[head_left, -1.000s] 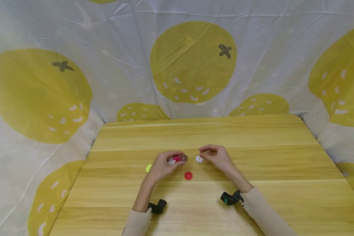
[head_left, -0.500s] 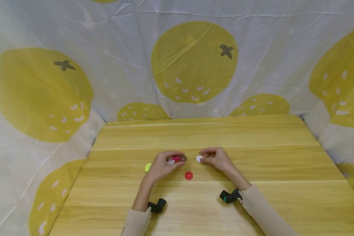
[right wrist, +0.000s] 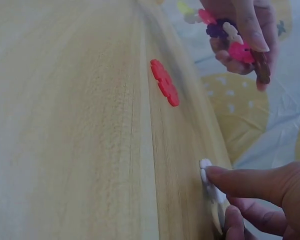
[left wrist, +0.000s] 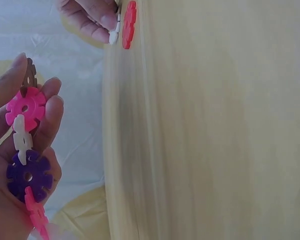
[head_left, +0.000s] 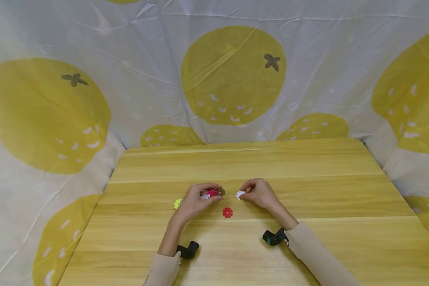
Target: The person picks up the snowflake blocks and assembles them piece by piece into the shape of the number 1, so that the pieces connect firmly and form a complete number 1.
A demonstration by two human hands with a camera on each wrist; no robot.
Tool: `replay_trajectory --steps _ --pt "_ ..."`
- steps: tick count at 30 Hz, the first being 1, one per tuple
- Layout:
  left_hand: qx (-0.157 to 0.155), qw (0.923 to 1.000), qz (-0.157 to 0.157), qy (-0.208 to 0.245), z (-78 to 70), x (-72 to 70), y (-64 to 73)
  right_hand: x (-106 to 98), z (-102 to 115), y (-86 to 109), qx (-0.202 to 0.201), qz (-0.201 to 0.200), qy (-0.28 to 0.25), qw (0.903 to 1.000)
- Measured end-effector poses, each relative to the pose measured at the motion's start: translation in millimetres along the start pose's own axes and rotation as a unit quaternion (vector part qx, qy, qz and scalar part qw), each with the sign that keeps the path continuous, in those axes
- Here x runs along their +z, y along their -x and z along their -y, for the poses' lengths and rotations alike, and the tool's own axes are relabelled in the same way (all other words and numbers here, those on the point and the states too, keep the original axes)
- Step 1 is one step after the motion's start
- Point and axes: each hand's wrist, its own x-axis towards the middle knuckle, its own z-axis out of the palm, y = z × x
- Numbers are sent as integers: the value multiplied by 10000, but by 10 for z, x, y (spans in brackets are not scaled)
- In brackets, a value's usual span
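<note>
My left hand (head_left: pixel 198 201) holds a chain of slotted flower-shaped plastic discs, thumb and fingers round its brown end disc (left wrist: pixel 31 71). Behind that come a pink disc (left wrist: pixel 30 106), a white one (left wrist: pixel 22 140) seen nearly edge-on, a purple disc (left wrist: pixel 31 176) and another pink disc (left wrist: pixel 37 214). A yellow disc (head_left: pixel 177 203) shows past the left hand, at the chain's far end. In my right hand (head_left: pixel 260 193), thumb and fingers pinch a single white disc (head_left: pixel 240 195), apart from the chain. A red disc (head_left: pixel 227 212) lies flat on the table between the hands.
The wooden table (head_left: pixel 236 159) reaches back to a white cloth (head_left: pixel 150 79) printed with large lemons. A black wrist camera (head_left: pixel 188 250) sits below the left hand, another black camera (head_left: pixel 274 237) below the right.
My right hand has shifted slightly left, and its fingers now sit closer over the white disc. The left hand and its chain have hardly moved; the red disc stays put.
</note>
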Motion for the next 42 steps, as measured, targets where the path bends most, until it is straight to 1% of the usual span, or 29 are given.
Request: replay_trajectory --steps 2,4,6,7,9,11,13,15,19,23,26,29,42 --pt "15 10000 -2 -35 -1 -8 2 -3 15 13 61 31 83 9999" --pt "25 10000 -5 -93 -2 -15 4 -8 30 27 120 109 -26 9999" --pt "29 9999 -12 -142 -2 -21 8 -23 43 39 166 292 -335 9989" --pt "30 9998 -24 -174 -2 -24 10 -28 49 44 197 410 -574 9973" --pt "43 9998 -25 -196 0 -25 14 -37 63 51 257 677 -1081 9915" --pt "75 9998 -24 -207 4 -23 17 -49 76 58 231 910 -1464 9848" --pt "106 9998 -12 -193 10 -16 17 -55 94 68 171 1045 -1724 9793" --pt "152 9998 31 -148 17 -5 12 -65 110 82 6 1107 -1824 9770" --pt "201 9997 82 -110 15 15 8 -79 158 125 -326 1026 -1877 9763" --pt "218 9996 55 -142 -13 32 7 -75 212 154 -686 804 -1853 9770" --pt "223 9997 82 -110 -35 41 5 -66 243 170 -861 675 -1800 9776" --pt "258 9996 116 -90 -47 45 1 -49 260 185 -922 590 -1753 9784" --pt "553 9984 25 -87 -73 61 -10 -19 307 247 -1079 333 -1718 9786"
